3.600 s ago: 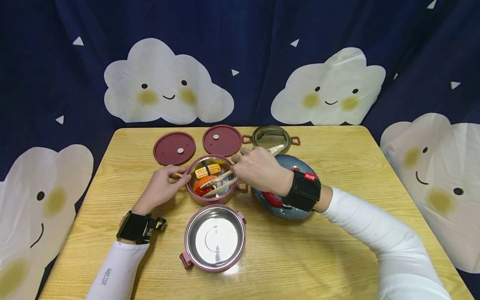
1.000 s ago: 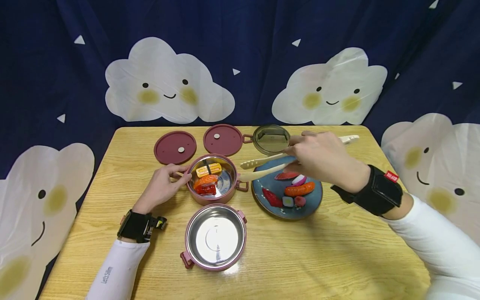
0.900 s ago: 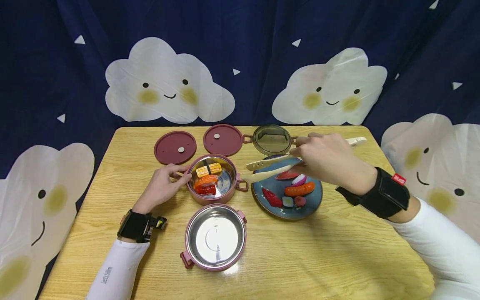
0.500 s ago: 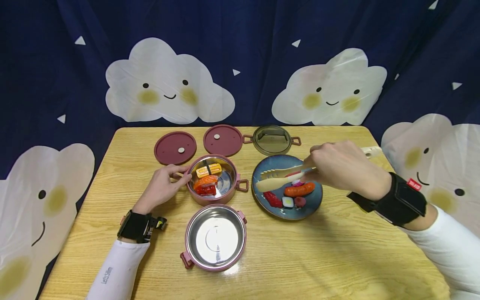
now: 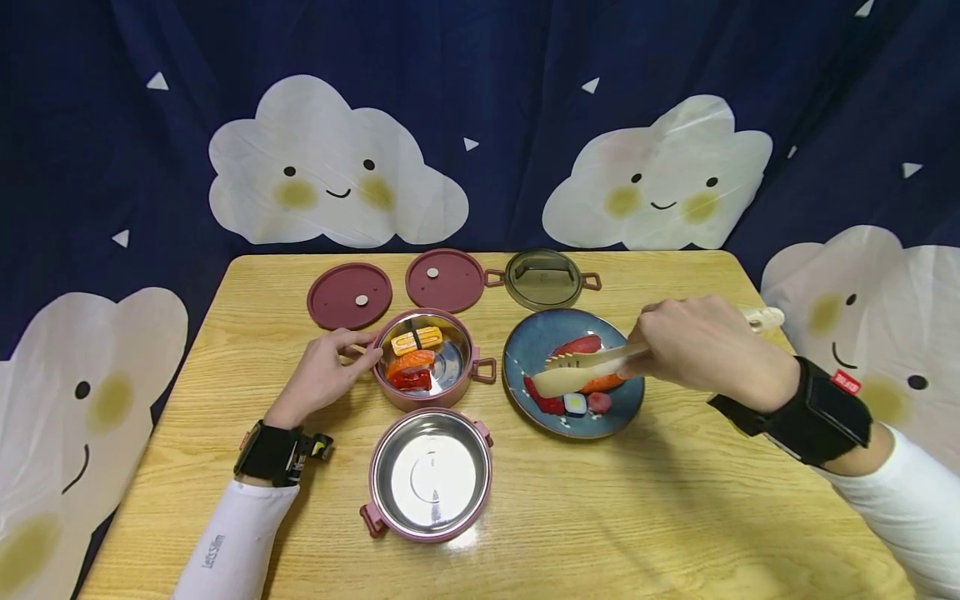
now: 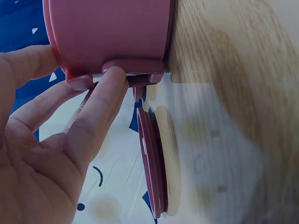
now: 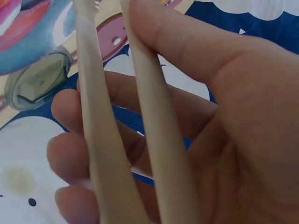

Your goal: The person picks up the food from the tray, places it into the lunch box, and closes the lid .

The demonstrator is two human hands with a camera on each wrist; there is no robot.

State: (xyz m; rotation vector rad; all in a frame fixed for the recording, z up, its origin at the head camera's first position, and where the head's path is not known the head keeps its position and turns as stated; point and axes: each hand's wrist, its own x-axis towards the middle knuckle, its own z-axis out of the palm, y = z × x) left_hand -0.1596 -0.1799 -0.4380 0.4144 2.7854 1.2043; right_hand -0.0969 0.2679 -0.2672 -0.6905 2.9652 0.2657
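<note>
My left hand (image 5: pixel 324 377) grips the side handle of a pink pot (image 5: pixel 418 402); in the left wrist view, fingers bend around that handle (image 6: pixel 135 65) with the thumb against the pot wall. Inside the pot lie a toy egg sushi (image 5: pixel 417 340), a toy salmon sushi (image 5: pixel 412 363) and a red piece (image 5: pixel 412 381). My right hand (image 5: pixel 692 343) holds cream tongs (image 5: pixel 557 382), both arms within its fingers in the right wrist view. The tongs' tips are low over a blue plate (image 5: pixel 522 343), partly covering a toy sausage (image 5: pixel 602 383) and hiding the onion piece.
Also on the plate are red pieces (image 5: pixel 579 344), a small sushi roll (image 5: pixel 575 405) and a round pink piece (image 5: pixel 599 402). A second pink pot (image 5: pixel 489 479) stands in front. Two maroon lids (image 5: pixel 349 297) and a glass-topped lid (image 5: pixel 543 293) lie along the back.
The tongs have left the pot, moved right and come down over the plate's food. The red piece now lies free in the pot. My left hand has stayed at the pot.
</note>
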